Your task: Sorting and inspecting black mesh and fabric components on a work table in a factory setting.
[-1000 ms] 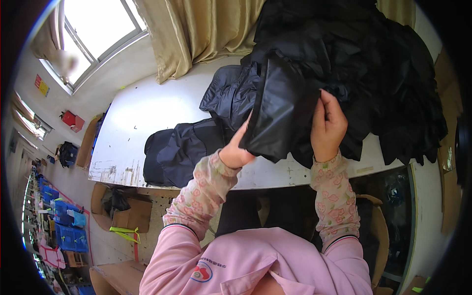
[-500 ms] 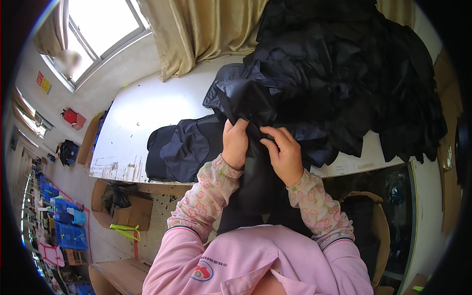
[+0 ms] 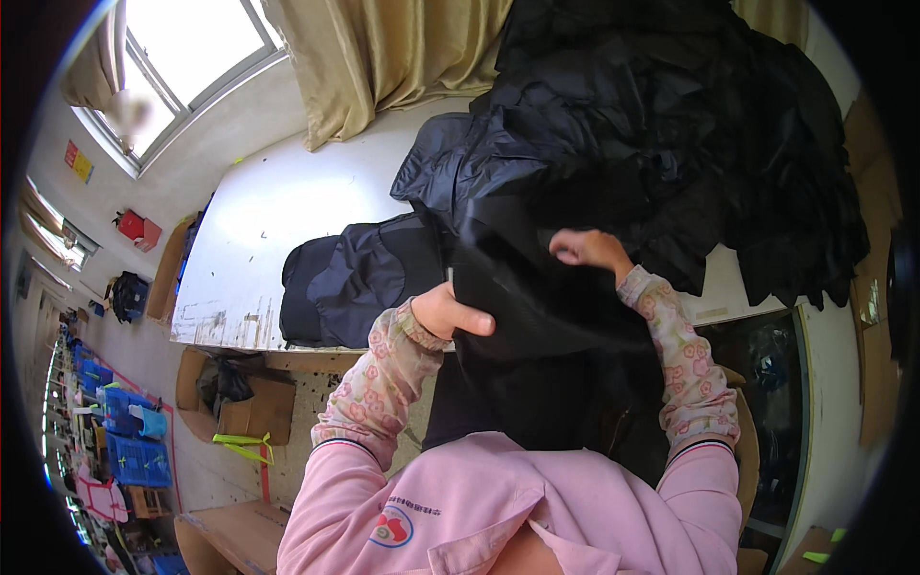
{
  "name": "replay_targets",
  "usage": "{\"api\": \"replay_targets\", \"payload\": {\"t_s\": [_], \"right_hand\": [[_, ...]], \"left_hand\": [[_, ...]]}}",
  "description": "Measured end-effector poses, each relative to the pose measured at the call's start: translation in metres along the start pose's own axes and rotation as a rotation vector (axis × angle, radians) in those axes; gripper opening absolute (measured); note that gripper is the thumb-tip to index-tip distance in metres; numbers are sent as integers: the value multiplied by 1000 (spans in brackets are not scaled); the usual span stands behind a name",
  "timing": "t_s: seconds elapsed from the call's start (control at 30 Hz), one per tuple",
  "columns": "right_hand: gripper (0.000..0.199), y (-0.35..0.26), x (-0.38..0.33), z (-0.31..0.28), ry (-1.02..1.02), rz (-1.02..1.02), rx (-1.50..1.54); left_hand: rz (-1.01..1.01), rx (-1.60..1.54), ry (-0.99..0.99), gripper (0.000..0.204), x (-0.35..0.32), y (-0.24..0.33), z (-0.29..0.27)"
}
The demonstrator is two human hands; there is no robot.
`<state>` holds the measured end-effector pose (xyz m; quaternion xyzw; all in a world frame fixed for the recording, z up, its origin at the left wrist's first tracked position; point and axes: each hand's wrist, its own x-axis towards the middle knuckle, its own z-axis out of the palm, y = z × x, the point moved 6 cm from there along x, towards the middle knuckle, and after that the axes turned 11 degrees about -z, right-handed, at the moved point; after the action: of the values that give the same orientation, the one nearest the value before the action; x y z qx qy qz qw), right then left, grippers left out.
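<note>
A black fabric piece point(image 3: 546, 297) spreads in front of me, its near part hanging over the table edge toward my lap. My left hand point(image 3: 450, 312) is closed on its left side, thumb on top and the other fingers hidden beneath. Above the right part of the piece is my right hand point(image 3: 586, 248), its fingers bent and blurred by motion; whether they grip the fabric cannot be made out. Left of my left hand lies a flat stack of black fabric pieces point(image 3: 355, 278) on the white table point(image 3: 273, 206).
A large heap of black fabric pieces point(image 3: 661, 125) covers the table's right and far side. Beige curtains point(image 3: 383, 57) hang behind it. Below the table's left edge stands an open cardboard box point(image 3: 259, 407) with a black bag inside. Blue crates point(image 3: 134, 450) stand farther left.
The black piece has opened out from a bunched state and spread to the right. My left hand has come nearer to me; my right hand has moved right and slightly away.
</note>
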<state>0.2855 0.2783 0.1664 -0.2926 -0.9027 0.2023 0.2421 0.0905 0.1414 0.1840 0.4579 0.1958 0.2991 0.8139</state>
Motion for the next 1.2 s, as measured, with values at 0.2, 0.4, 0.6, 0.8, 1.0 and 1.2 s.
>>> {"api": "replay_targets", "payload": {"t_s": [0.2,0.4,0.6,0.8,1.0,1.2], "right_hand": [[17,-67,-40,-123,797,101,367],[28,-153,-19,-46,443,-234,10],[20,-160,-18,-32,326,-296,23],[21,-172,-16,-26,191,-417,-18],[19,-157,-28,-59,244,-257,-49],[13,-83,-16,-118,517,30,363]], "left_hand": [[140,-256,188,47,1,9,-12],[130,-125,234,53,16,9,-4],[343,612,698,51,0,89,-10],[113,1073,665,21,17,68,-51],[-63,446,1017,31,-40,40,-129],[-21,133,529,53,-56,-45,-94]]}}
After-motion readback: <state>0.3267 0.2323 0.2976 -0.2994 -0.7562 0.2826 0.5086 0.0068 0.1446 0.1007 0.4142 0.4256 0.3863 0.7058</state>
